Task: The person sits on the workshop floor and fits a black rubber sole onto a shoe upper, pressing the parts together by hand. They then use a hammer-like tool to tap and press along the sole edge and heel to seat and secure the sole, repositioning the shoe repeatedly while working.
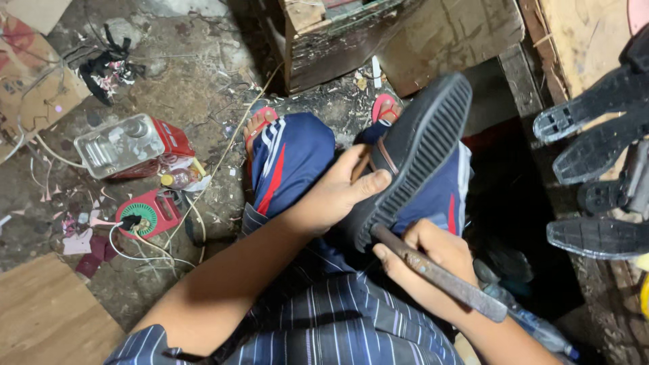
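Observation:
A black shoe (422, 145) with a ribbed sole lies sole-up across my knees, its toe pointing away from me. My left hand (334, 192) grips its left side, the thumb pressed on the sole's edge. My right hand (433, 260) holds a rusty metal rod-like tool (439, 274), whose far end touches the heel end of the sole. My legs are in blue shorts with red and white stripes, and my feet rest in red sandals (260, 122) on the dirty floor.
Several black shoe soles (595, 145) lie on a wooden bench at the right. On the floor at the left stand a red can with a metal top (132, 145), a small bottle (177, 179) and a red device with a green disc (143, 215). A wooden box (338, 37) stands ahead.

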A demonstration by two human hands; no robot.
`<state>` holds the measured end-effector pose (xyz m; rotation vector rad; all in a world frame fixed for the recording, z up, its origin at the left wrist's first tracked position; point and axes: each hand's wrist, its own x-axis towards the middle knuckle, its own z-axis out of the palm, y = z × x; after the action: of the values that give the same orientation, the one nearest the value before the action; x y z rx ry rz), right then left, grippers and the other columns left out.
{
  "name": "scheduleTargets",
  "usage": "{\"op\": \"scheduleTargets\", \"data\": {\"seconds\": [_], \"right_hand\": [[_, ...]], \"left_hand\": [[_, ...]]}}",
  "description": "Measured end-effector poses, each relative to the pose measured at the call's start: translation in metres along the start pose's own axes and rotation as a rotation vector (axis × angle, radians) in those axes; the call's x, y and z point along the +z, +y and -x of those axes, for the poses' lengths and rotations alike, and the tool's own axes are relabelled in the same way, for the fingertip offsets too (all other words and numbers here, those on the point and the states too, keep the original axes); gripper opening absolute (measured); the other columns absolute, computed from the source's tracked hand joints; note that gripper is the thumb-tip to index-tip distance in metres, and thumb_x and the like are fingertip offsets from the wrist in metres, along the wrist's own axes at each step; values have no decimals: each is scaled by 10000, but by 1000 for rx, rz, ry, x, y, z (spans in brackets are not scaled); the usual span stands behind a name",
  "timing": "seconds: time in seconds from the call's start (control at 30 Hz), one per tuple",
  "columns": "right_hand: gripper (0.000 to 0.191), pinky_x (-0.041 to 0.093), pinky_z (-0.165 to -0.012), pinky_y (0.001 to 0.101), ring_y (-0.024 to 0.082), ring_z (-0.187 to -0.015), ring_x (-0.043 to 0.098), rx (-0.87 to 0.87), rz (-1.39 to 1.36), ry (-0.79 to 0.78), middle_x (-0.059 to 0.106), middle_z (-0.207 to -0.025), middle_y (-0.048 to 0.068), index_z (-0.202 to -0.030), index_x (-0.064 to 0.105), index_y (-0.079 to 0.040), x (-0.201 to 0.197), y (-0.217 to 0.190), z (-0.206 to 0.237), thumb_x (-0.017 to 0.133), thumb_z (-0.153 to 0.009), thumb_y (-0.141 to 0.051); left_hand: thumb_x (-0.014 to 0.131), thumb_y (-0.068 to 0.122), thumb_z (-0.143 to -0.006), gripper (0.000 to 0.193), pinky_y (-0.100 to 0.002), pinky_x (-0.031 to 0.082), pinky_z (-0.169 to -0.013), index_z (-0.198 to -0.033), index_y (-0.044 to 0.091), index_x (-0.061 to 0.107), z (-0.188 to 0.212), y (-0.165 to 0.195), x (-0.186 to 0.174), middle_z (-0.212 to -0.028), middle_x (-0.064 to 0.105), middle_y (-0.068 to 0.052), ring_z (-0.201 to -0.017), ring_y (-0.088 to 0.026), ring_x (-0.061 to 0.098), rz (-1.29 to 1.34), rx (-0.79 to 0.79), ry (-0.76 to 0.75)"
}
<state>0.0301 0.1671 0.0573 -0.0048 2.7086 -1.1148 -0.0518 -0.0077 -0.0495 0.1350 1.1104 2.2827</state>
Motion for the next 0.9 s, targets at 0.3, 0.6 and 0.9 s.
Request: {"op": "scheduleTargets", "data": {"seconds": [0.3, 0.6, 0.9], "right_hand": [[402, 423, -451, 304, 153, -486, 533, -119, -117, -21, 574, -591, 20, -700, 441, -86, 44, 1, -28, 811, -793, -214], [399, 424, -413, 362, 234, -420, 534, -269, 91, -35, 495, -504, 59, -691, 465, -84, 54, -11, -61, 822, -801, -226], [461, 389, -417, 311, 105, -456, 462, 29, -136, -113, 517, -515, 9, -650, 439, -74, 32, -17, -56, 823, -800, -283]], "left_hand": [[778, 242, -894, 610, -321, 492, -1023, -1335, -41, 467, 5, 26, -19, -1246, 653, -99, -1161, -158, 610, -32, 102, 251], [785, 325, -893, 587, -306, 507, -1003, -1298, -6, 518, -7, 41, -38, -1188, 673, -89, -1107, -133, 618, -374, 179, 309], [690, 281, -957, 582, -343, 465, -1013, -1431, 5, 493, -17, 21, -37, -1249, 620, -70, -1138, -168, 575, 119, -68, 80]]}}
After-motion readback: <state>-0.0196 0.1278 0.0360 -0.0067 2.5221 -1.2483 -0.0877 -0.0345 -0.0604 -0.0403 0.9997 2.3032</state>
